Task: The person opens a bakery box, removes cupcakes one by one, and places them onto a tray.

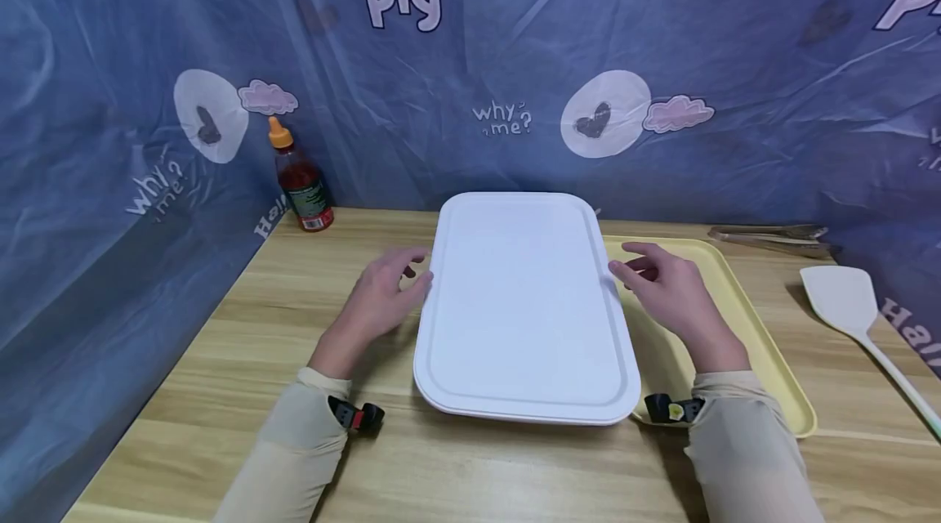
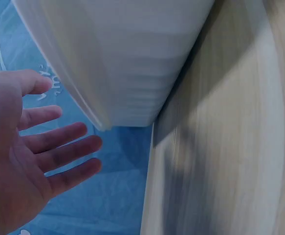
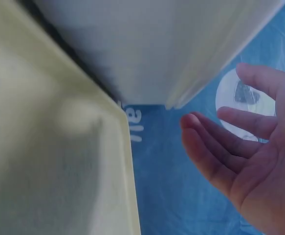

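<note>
A white rectangular storage box (image 2: 137, 63) stands on the table with a flat white lid (image 1: 525, 302) on top. My left hand (image 1: 385, 290) is at the box's left side, thumb tip right at the lid's edge in the head view. Its fingers (image 2: 69, 159) are spread and loosely extended in the left wrist view, with nothing in them. On the opposite side my right hand (image 1: 662, 286) mirrors it, thumb close by the lid's right edge. The right fingers (image 3: 210, 147) are relaxed and slightly bent, holding nothing. The lid hides whatever the box contains.
A pale yellow tray (image 1: 764, 351) lies right of the box, partly under my right arm. Metal tongs (image 1: 772, 239) lie behind it, and a white spatula (image 1: 841, 302) lies at the far right. A red sauce bottle (image 1: 301, 184) stands back left against the blue curtain (image 1: 456, 147).
</note>
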Demonstrator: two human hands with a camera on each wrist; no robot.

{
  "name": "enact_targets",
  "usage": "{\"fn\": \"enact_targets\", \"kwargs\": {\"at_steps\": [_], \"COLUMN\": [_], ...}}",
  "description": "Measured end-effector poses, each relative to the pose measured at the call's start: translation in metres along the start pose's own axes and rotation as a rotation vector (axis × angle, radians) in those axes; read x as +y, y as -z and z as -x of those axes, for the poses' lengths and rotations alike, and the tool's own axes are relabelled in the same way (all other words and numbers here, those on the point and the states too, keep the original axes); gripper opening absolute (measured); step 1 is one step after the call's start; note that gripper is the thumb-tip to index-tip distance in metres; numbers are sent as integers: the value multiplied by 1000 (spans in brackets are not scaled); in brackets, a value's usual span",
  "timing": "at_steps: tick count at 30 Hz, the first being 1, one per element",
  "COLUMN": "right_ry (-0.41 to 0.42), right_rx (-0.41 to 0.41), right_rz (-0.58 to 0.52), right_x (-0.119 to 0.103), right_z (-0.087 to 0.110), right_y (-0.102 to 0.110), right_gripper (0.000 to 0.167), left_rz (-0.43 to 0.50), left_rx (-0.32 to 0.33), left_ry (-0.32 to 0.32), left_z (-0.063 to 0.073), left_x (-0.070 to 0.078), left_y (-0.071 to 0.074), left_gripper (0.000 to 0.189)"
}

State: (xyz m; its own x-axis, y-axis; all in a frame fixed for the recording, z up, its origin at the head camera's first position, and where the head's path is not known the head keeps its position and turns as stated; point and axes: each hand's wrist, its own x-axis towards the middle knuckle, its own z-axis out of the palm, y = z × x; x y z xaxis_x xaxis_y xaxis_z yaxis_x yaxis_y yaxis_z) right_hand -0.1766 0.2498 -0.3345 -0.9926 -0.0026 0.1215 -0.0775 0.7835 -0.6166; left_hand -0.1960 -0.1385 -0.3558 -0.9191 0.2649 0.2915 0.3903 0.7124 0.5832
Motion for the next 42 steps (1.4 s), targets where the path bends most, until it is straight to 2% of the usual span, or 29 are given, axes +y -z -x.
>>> {"fn": "enact_targets", "kwargs": {"at_steps": [7,11,18,27,33,42], "right_ry": [-23,-26,-34,-36,-16,-15], "right_rx": [-63,-71,-78,-53,-8,32], "right_rz": [-44,-38,-35,-73,-58,-74], "right_x": [-9,-11,-15,-25,-32,-39], "right_z": [-1,-1,1,3,4,8], "right_y": [-5,-6,-5,-2,0,-2], "right_gripper": [70,71,75,85,86,84], "left_rz": [27,38,119,151,145,145], "left_rx": [-43,-46,-46,-2,26,21], "left_ry": [18,47,118,205,224,254], "left_z": [2,2,2,1,0,1], "left_x": [4,6,13,21,24,27], "left_y": [-6,-9,-12,-11,-6,4], "left_gripper": [44,44,46,48,48,49]}}
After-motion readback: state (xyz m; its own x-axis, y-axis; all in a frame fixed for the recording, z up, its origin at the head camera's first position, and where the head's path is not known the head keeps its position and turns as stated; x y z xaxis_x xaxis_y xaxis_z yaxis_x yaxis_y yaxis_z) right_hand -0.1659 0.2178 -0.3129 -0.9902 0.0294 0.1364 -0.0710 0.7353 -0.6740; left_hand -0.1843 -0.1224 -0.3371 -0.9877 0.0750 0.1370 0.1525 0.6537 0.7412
